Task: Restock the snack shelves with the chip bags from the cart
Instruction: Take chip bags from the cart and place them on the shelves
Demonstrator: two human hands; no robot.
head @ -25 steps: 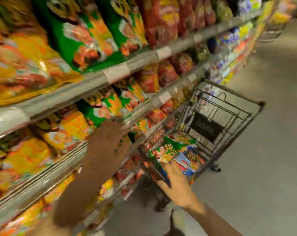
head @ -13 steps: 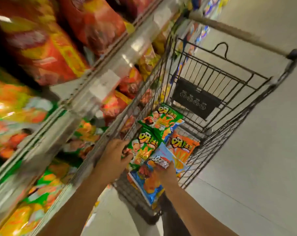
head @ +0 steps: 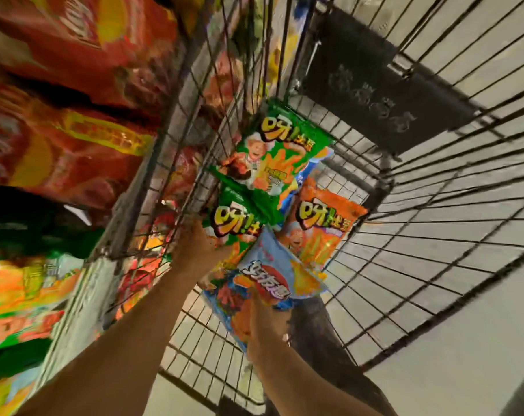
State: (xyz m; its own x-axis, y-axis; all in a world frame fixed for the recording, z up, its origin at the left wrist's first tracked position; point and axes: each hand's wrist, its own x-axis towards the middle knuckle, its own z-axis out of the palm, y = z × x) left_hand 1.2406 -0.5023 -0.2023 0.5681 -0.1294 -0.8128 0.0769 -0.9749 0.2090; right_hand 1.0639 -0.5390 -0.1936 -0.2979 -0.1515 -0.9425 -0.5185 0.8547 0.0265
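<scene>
Several chip bags lie in the wire cart: a green bag on top, a second green bag under it, an orange bag to the right and a blue bag nearest me. My left hand is inside the cart at the left edge of the lower green bag, fingers curled onto it. My right hand grips the blue bag's lower end, thumb on its front.
Snack shelves on the left hold red bags above and green and orange bags below, close against the cart's side. A black placard hangs on the cart's far wall. Grey aisle floor lies to the right.
My view has dropped closer over the cart. My left hand moved from the shelf to the cart's edge and then onto the lower green bag. My right hand kept its hold on the blue bag.
</scene>
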